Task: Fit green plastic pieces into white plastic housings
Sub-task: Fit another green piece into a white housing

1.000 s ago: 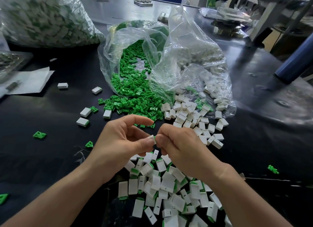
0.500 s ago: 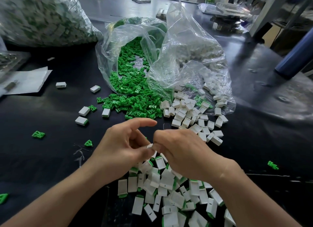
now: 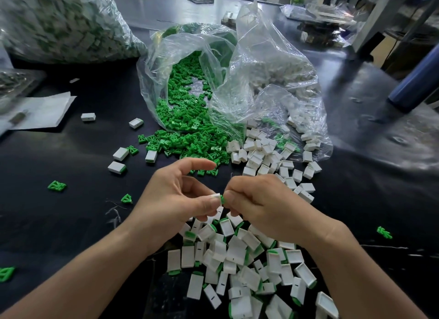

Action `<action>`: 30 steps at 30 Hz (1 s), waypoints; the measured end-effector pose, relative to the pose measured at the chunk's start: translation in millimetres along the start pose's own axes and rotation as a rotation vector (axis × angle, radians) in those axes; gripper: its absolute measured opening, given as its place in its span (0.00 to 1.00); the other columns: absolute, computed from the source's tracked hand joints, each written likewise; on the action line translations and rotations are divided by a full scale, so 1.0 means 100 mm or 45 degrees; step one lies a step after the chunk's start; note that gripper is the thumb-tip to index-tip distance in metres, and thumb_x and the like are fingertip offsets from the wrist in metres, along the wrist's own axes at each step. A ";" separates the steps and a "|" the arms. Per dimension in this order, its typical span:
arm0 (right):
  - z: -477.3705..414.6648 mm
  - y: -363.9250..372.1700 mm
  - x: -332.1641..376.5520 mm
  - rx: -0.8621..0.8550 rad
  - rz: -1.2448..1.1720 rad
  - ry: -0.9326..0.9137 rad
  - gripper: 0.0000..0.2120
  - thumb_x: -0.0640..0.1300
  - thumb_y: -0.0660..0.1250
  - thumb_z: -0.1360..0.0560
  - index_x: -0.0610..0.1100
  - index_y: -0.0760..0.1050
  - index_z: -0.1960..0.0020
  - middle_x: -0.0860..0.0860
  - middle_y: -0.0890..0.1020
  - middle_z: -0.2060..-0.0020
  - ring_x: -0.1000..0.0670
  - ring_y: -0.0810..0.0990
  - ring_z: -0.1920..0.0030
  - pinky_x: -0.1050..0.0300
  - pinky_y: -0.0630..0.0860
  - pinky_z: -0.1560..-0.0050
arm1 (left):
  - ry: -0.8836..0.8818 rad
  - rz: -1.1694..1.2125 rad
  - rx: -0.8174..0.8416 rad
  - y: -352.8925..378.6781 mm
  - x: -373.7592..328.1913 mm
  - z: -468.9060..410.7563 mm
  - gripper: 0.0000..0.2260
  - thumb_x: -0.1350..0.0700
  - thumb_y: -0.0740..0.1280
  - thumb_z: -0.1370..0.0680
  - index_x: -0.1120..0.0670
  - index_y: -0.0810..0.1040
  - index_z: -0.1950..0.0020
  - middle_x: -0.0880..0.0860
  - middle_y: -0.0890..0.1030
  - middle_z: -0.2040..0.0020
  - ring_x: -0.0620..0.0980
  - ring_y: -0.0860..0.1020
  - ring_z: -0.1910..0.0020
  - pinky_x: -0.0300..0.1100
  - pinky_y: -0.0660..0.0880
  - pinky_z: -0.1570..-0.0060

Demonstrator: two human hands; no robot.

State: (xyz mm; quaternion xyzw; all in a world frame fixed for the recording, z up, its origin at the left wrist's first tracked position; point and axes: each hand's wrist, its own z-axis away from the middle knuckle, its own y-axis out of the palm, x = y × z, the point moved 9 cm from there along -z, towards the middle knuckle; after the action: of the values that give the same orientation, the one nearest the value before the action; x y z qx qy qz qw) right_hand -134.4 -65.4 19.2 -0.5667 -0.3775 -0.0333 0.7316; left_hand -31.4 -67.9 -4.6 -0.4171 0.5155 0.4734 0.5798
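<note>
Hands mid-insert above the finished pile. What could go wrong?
1. The green piece, pinched by the right hand, sits only at the mouth of the white housing in the left hand; it might enter skewed or slip.
2. A drop would likely land in the finished pile below and get mixed in.

The wide dark surface [image 3: 59, 223] shines with light at the far side. A thick blue pole [image 3: 413, 81] slants at the right, near a white frame [image 3: 377, 16].
</note>
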 end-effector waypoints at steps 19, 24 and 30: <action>-0.01 0.07 0.16 -0.212 0.075 -0.086 0.09 0.39 0.57 0.22 0.46 0.64 0.60 0.55 0.65 0.71 0.50 0.65 0.67 0.53 0.61 0.65 | 0.163 -0.184 -0.070 -0.08 -0.11 0.04 0.23 0.64 0.75 0.37 0.44 0.76 0.48 0.55 0.82 0.68 0.49 0.81 0.70 0.37 0.77 0.70; -0.01 0.04 0.22 -0.245 0.075 -0.151 0.09 0.37 0.58 0.23 0.45 0.65 0.61 0.55 0.65 0.71 0.50 0.65 0.68 0.54 0.60 0.66 | 0.077 -0.080 -0.041 -0.08 -0.06 0.02 0.24 0.63 0.75 0.39 0.48 0.76 0.47 0.56 0.82 0.70 0.50 0.80 0.72 0.38 0.76 0.72; 0.00 0.00 -0.03 -0.066 -0.263 0.059 0.13 0.43 0.61 0.24 0.46 0.72 0.67 0.54 0.71 0.74 0.57 0.67 0.73 0.57 0.65 0.70 | -0.020 0.038 0.026 0.01 -0.01 0.00 0.25 0.60 0.73 0.42 0.52 0.76 0.46 0.55 0.81 0.70 0.51 0.80 0.72 0.37 0.75 0.73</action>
State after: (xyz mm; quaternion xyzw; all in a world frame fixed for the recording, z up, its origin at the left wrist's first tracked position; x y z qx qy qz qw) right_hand -136.5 -66.7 17.7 -0.5427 -0.4159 -0.1313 0.7178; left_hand -32.2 -68.0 -3.4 -0.3995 0.5219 0.4800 0.5810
